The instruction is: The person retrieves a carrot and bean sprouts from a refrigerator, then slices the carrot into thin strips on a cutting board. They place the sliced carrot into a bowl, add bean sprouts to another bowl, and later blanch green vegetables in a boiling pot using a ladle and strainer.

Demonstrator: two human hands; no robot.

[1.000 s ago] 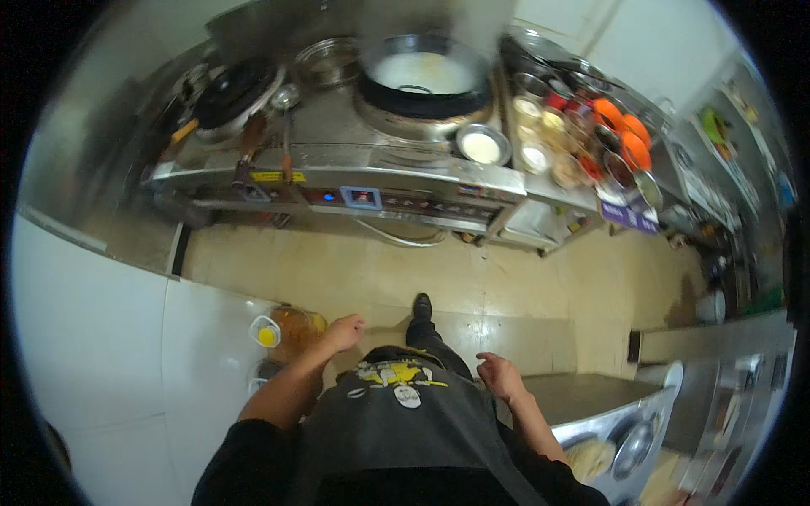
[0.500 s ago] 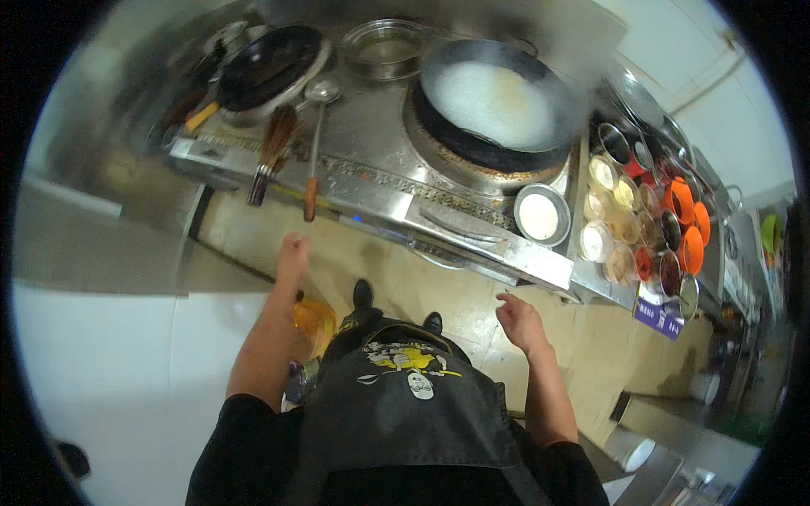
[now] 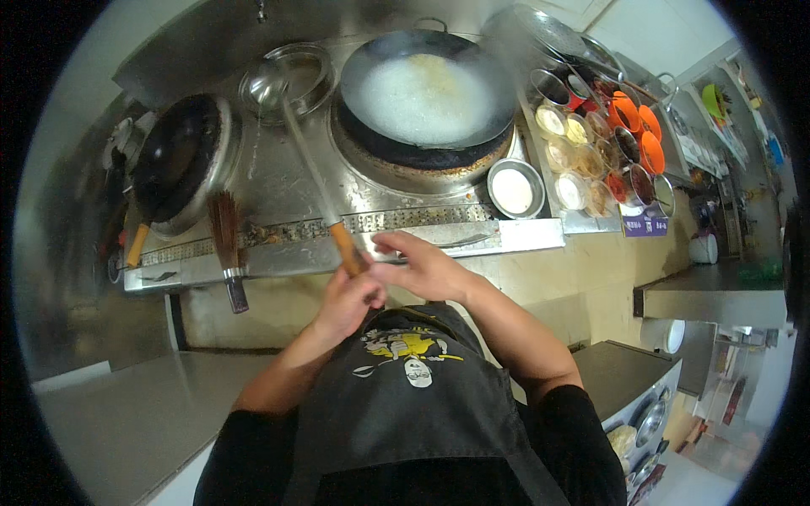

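My left hand (image 3: 344,302) is closed round the wooden handle end of a long metal ladle (image 3: 309,162), close to my apron front. The ladle slants up to the left, and its round bowl hangs over a metal basin (image 3: 305,78) of liquid; a thin wet streak shows on the steel below it. Beside the handle end is my right hand (image 3: 422,268), open with its fingers apart, their tips close to the left hand. I cannot tell whether it touches the handle. A large black wok (image 3: 359,72) of white, foamy, steaming liquid sits on the burner beyond.
To the left are a second dark wok (image 3: 175,160) with a yellow handle and a bamboo brush (image 3: 224,232) overhanging the counter edge. A small metal bowl of white stuff (image 3: 515,191) stands right of the burner. Several seasoning tubs (image 3: 570,192) crowd the right side.
My left hand has taken hold of the ladle, whose bowl has moved from the counter to over the basin. My right hand has come in from the right. The view has turned.
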